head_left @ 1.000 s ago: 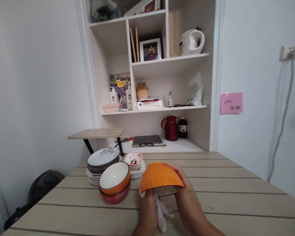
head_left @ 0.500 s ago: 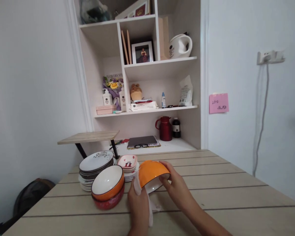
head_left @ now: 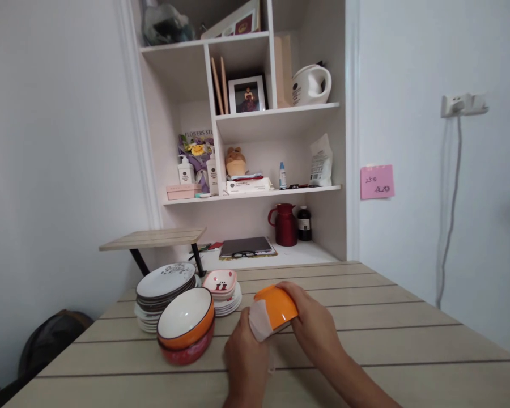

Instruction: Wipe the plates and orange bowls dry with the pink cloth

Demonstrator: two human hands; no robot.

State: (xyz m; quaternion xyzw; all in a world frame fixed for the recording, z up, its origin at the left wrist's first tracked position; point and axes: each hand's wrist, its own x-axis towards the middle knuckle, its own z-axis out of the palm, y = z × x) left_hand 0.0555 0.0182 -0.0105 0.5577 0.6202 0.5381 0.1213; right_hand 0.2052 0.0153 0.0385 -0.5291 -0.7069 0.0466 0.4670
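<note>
Orange bowl (head_left: 283, 304) tilts rim-down, apart from stacked bowls (head_left: 187, 324).

A home: framed photo (head_left: 247, 96), bouquet (head_left: 198, 150).

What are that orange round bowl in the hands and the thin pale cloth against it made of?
The orange round bowl looks like glossy glazed ceramic: highlights glint on its smooth side, though enamel or plastic is possible. The thin pale cloth looks like matte fabric or paper: it follows the bowl's curve without shine.
</note>
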